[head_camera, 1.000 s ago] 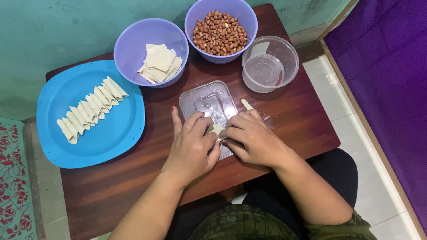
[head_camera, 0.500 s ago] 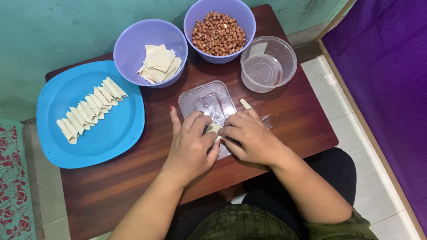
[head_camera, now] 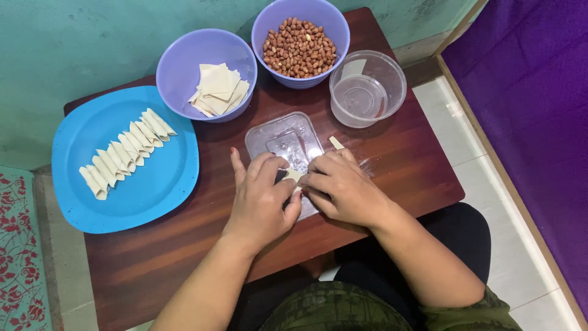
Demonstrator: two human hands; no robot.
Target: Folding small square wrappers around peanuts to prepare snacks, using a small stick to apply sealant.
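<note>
A dark wooden table [head_camera: 380, 165] fills the middle of the scene, with a purple mat [head_camera: 533, 92] on the floor at the right. On the table's left lies a blue plate [head_camera: 153, 190] bearing a row of folded wrappers [head_camera: 125, 150]. At the far side stand a lilac bowl [head_camera: 177, 67] holding flat square wrappers [head_camera: 218, 89], a second lilac bowl [head_camera: 275, 24] filled with peanuts [head_camera: 298, 48], and to the right a clear round tub [head_camera: 386, 79].

Both forearms reach in from the near edge, meeting over a clear rectangular lid [head_camera: 278, 135] at the centre. The left hand [head_camera: 260, 199] and right hand [head_camera: 343, 187] rest palms down, fingertips drawn together, pinching a small pale wrapper piece [head_camera: 294, 175] between them. A pale scrap [head_camera: 336, 143] lies just beyond the right hand.
</note>
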